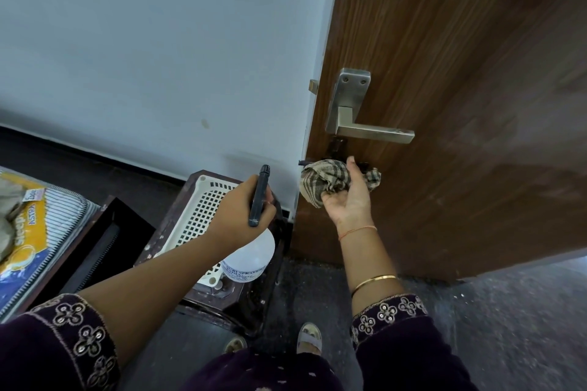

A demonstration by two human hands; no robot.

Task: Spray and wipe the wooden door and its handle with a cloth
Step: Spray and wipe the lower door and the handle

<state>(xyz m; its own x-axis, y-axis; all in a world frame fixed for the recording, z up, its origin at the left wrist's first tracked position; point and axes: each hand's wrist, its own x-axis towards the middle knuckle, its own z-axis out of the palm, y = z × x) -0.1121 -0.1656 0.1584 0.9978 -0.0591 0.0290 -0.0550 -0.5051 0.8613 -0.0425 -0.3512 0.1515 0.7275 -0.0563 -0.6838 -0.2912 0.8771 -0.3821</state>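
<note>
The right grip (pixel 347 197) is clamped on the checked cloth (pixel 330 179), pressed to the wooden door (pixel 444 73) just below the handle (pixel 371 132). The left grip (pixel 244 213) is closed around the spray bottle (pixel 251 251). Wipe along the grain, then probably up over the lever.

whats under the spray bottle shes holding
Below the spray bottle in the left hand is a white perforated plastic basket, upside down on a dark stool. Whether the bottle touches the basket is hidden by the arm.
</note>
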